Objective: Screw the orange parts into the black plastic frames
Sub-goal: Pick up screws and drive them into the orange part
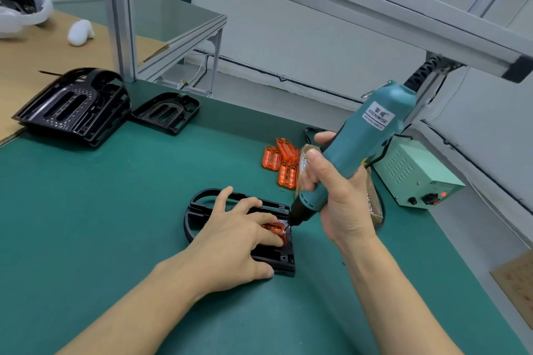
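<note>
The right hand (331, 196) has its fingers curled round a teal electric screwdriver (354, 153), its bit on the orange part (275, 229) seated in a black plastic frame (248, 233) on the green tabletop (115, 210). The left hand (230, 242) lies flat — fingers straight, pressing part and frame. Beyond lie spare orange parts (281, 163) — and 2 more black frames (109, 109) far left.

Two bare forearms reach in from the lower edge of the frame, uncovered from elbow to wrist, with no sleeve edge showing. The left hand (230, 242) and the right hand (334, 196) are both ungloved. The fingers carry no rings, and neither wrist bears a watch or band. Fingernails are short and unpainted where they can be seen.
</note>
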`<action>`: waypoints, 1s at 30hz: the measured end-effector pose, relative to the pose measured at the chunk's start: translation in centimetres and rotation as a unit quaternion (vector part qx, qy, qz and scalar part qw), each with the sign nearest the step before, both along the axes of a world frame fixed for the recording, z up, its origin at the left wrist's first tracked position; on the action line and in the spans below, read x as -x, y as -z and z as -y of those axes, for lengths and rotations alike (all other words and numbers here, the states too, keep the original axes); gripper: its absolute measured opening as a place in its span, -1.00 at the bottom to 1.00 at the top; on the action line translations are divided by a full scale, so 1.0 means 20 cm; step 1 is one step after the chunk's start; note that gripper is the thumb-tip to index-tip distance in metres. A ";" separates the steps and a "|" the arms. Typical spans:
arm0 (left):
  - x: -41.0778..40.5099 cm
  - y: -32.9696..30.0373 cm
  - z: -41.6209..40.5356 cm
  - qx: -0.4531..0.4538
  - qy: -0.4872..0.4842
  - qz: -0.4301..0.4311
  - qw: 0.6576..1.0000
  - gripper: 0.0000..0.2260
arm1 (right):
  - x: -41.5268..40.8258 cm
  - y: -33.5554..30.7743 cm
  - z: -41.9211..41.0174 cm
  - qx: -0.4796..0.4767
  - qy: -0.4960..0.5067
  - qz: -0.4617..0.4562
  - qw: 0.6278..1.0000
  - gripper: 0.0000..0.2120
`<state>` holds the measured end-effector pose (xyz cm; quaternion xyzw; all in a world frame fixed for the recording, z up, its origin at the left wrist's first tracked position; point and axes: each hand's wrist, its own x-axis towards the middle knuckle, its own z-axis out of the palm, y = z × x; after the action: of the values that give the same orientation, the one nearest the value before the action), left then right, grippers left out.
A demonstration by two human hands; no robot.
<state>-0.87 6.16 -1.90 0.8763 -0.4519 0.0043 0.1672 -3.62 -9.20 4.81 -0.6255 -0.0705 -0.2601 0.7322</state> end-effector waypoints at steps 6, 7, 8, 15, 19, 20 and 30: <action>0.00 0.00 0.00 -0.002 0.004 0.000 1.000 -0.56 | 0.01 0.02 0.01 -0.024 0.004 0.004 1.000 -0.82; 0.00 0.00 0.00 -0.001 0.004 -0.001 1.000 -0.56 | 0.01 0.02 0.02 -0.025 0.007 0.002 1.000 -0.82; 0.00 0.00 0.00 0.000 0.004 -0.002 1.000 -0.56 | 0.01 0.02 0.02 -0.026 0.007 0.001 1.000 -0.81; 0.00 0.00 0.00 0.004 0.002 -0.007 1.000 -0.55 | 0.00 0.03 0.01 -0.032 0.006 0.008 0.999 -0.82; -0.01 0.01 0.00 0.010 0.000 -0.008 1.000 -0.55 | 0.01 0.03 0.01 -0.027 -0.020 0.013 0.999 -0.83; -0.01 0.01 0.00 0.011 -0.001 -0.008 1.000 -0.55 | 0.01 0.03 0.01 -0.020 -0.034 0.012 0.999 -0.82; -0.01 0.01 0.00 0.023 -0.005 -0.029 0.999 -0.56 | 0.02 0.02 0.04 -0.019 -0.068 -0.007 0.997 -0.80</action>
<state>-0.66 6.10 -2.06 0.8742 -0.4422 -0.0096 0.2001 -4.09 -9.95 4.43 -0.6074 -0.1030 -0.2062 0.7602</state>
